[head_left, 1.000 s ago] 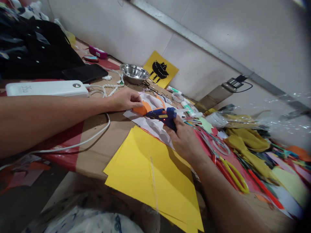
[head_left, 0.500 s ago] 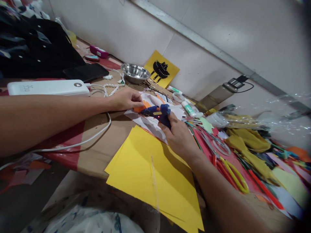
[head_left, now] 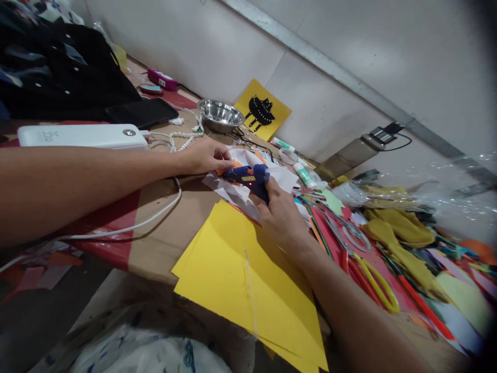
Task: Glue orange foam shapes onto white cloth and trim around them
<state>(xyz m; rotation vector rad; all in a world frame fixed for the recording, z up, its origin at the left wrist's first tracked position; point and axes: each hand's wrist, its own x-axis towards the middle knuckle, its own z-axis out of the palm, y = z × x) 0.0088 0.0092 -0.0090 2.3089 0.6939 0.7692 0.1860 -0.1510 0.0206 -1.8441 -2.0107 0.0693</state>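
Blue glue gun (head_left: 247, 176), red light on, nozzle nr orange pc (head_left: 236, 163), both over wht ppr (head_left: 237, 196)

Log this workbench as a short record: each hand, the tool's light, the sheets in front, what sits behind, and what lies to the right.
left hand: pinching at orange paper; left hand
right hand: right hand gripping a blue glue gun, nozzle by the left fingers
light: small red one lit on the gun
front: yellow sheets, stacked unevenly, overhanging the table edge
behind: metal bowl; yellow card with black cutout, leaning on the wall
right side: yellow-handled scissors
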